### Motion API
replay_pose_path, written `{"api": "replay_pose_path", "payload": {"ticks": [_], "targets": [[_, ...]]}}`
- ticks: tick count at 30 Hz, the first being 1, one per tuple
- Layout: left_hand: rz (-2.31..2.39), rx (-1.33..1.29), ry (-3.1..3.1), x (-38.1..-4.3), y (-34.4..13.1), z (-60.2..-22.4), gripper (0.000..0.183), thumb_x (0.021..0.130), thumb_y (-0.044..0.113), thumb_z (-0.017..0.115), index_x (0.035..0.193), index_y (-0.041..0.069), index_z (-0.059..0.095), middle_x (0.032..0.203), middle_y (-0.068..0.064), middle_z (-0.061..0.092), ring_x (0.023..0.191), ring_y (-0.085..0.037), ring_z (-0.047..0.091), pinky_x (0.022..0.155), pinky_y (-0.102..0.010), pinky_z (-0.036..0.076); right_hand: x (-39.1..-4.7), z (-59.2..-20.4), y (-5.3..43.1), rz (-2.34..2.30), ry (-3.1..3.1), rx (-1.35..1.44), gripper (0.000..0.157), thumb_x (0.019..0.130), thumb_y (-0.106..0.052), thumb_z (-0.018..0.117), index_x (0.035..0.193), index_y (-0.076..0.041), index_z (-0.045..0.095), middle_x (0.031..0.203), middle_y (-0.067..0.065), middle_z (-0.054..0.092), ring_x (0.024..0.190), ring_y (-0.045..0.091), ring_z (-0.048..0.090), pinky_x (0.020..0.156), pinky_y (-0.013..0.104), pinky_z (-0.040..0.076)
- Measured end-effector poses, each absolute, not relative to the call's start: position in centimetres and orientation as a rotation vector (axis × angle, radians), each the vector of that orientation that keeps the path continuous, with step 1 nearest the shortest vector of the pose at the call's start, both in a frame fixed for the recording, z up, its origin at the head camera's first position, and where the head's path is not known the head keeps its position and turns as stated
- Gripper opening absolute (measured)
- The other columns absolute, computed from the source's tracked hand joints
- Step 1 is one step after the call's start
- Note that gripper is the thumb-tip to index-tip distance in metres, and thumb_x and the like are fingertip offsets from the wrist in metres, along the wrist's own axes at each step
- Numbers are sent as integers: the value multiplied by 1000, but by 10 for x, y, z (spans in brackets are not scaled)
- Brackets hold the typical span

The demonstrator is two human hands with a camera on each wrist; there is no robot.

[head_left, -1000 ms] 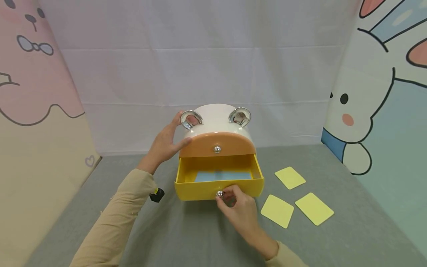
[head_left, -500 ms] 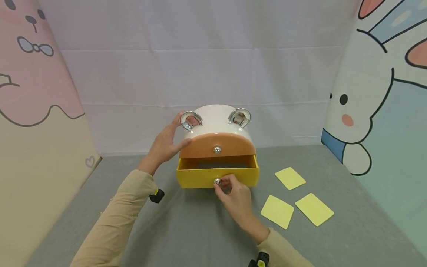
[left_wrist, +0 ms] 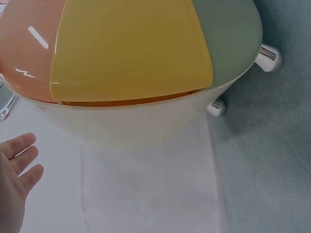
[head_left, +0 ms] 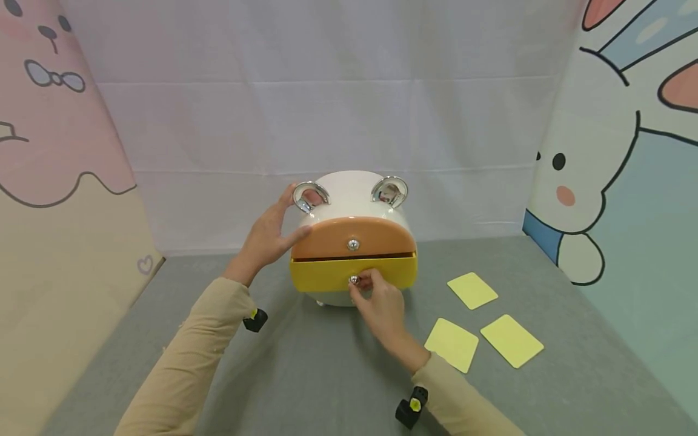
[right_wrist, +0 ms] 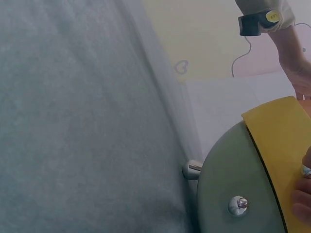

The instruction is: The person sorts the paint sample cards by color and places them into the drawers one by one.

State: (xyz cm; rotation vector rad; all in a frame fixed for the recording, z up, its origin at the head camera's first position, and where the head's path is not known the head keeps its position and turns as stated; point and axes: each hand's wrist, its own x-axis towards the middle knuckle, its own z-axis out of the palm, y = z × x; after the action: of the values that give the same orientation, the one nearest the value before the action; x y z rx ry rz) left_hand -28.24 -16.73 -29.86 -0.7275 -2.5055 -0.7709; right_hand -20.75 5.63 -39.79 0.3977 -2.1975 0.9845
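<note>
A small white rounded drawer cabinet (head_left: 351, 191) with two silver ears stands at the middle of the table. My left hand (head_left: 266, 237) rests against its left side, fingers extended and thumb by the orange top drawer (head_left: 322, 239). With thumb and fingertips, my right hand (head_left: 386, 312) pinches the silver knob (head_left: 354, 280) of the yellow middle drawer (head_left: 316, 275). That drawer sticks out a little, a thin dark gap along its top edge; its inside is hidden. Beneath it is a green bottom drawer (right_wrist: 228, 165) with its own silver knob (right_wrist: 238, 206).
Three pale yellow cards (head_left: 472, 290) lie on the grey tablecloth (head_left: 305, 375) to the cabinet's right. A white cloth backdrop (head_left: 338, 121) hangs close behind. Cartoon-printed panels (head_left: 572, 181) flank the table on both sides.
My right hand has pushed the yellow drawer inward by its knob, away from me, until only a slit shows. The blue sheet inside has gone from sight. My left hand has stayed put.
</note>
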Motion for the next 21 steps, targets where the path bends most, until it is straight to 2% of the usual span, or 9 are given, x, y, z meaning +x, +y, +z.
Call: {"api": "replay_pose_path", "payload": {"ticks": [11, 21], "targets": [[-766, -728, -2499, -284, -168, -299, 83, 84, 45, 60, 147, 23, 10, 138, -13, 42, 127, -31, 36, 102, -51, 29, -220, -396, 56, 970, -2220, 382, 17, 76, -17, 72, 84, -6, 60, 71, 1, 66, 62, 12, 62, 51, 29, 47], [-789, -725, -2486, -284, -167, -300, 84, 83, 53, 56, 147, 25, 10, 137, -14, 42, 127, -34, 35, 101, -53, 29, -214, -401, 58, 1091, -2297, 317, 19, 76, -17, 71, 86, -6, 59, 73, 3, 66, 61, 13, 62, 54, 28, 49]]}}
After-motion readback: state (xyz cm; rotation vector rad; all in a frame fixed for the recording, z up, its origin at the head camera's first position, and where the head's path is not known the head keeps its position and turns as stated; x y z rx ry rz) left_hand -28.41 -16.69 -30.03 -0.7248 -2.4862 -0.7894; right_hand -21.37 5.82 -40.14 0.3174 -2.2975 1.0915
